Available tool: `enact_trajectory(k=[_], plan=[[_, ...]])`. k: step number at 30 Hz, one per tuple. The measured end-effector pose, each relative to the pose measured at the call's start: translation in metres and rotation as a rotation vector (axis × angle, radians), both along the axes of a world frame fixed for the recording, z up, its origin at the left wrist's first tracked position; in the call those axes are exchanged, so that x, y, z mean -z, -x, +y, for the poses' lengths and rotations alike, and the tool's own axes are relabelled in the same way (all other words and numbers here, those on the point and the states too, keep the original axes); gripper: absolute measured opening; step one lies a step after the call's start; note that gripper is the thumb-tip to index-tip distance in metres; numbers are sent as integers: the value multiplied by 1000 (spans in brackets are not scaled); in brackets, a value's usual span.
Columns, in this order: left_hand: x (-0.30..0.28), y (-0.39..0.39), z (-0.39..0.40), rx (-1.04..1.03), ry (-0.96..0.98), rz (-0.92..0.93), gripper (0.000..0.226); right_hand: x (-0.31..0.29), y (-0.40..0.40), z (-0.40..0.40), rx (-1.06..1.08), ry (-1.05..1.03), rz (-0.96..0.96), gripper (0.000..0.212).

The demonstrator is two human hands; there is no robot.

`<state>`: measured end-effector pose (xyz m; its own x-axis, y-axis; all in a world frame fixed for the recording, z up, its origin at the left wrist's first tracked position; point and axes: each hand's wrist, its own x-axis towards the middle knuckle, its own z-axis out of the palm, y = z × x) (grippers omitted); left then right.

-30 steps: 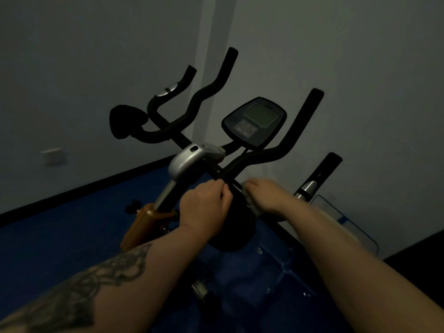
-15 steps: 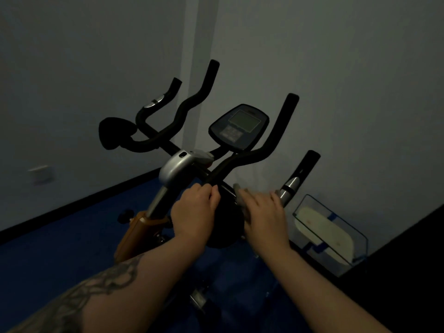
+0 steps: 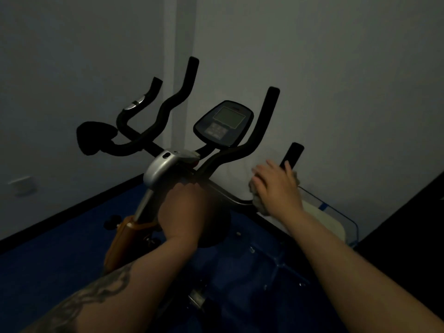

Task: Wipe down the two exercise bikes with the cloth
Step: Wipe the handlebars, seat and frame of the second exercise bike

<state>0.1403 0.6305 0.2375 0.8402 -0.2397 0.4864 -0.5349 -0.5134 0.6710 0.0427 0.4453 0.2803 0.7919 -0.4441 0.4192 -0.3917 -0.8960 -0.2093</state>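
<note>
**Inspector:** Right hand [image 3: 276,186] lies over a pale cloth [image 3: 258,199], fingers fairly straight and spread, pressing it on the right-side grip of the handlebar [image 3: 236,153]; cloth bunched under the palm, edges showing below and to the right of the hand.

**Clerk:** And the left?

**Inspector:** Left hand [image 3: 185,207] is blurred, set against the centre of the nearer exercise bike [image 3: 165,169] just below the silver stem housing; fingers hidden, so whether it grips or merely rests I cannot tell.

**Clerk:** Surroundings?

**Inspector:** Console [image 3: 223,123] stands beyond the hands, between the raised bar ends; a second set of handlebars [image 3: 153,116] rises further left, which I judge to be the other bike; a clear bin [image 3: 336,215] sits on the blue floor near the right wall; room dim.

**Clerk:** Stage of work?

**Inspector:** Wiping the first bike's right handle, in my judgement; console, left bars, frame and the second bike appear outstanding.

**Clerk:** Next move?

**Inspector:** Likely a stroke up the black foam end; it calls for wrapping the cloth round the tube, not flat pressure; left hand should steady the frame.
</note>
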Motion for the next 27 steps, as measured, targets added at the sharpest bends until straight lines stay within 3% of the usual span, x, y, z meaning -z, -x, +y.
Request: enact_trajectory(k=[3, 5, 10, 13, 17, 20, 23, 27], plan=[[0, 1, 2, 9, -24, 19, 39, -7, 1, -7, 30, -112, -129, 23], [-1, 1, 1, 11, -18, 18, 41, 14, 5, 18, 40, -71, -181, 34], [-1, 0, 0, -4, -7, -13, 42, 15, 14, 7, -213, 222, 50, 45], [2, 0, 0, -14, -4, 0, 41, -13, 3, -29, -158, 226, 172, 59], [2, 0, 0, -22, -21, 24, 39, 4, -1, 15, 32, 133, -31, 34], [1, 1, 0, -17, -39, 36, 35, 10, 1, 31, -188, 245, 152, 33], [0, 1, 0, -19, -33, 25, 36, -10, -3, -12, -238, 266, 270, 35], [0, 1, 1, -10, -29, 29, 36, 3, 0, 2, -7, 285, 35, 33]])
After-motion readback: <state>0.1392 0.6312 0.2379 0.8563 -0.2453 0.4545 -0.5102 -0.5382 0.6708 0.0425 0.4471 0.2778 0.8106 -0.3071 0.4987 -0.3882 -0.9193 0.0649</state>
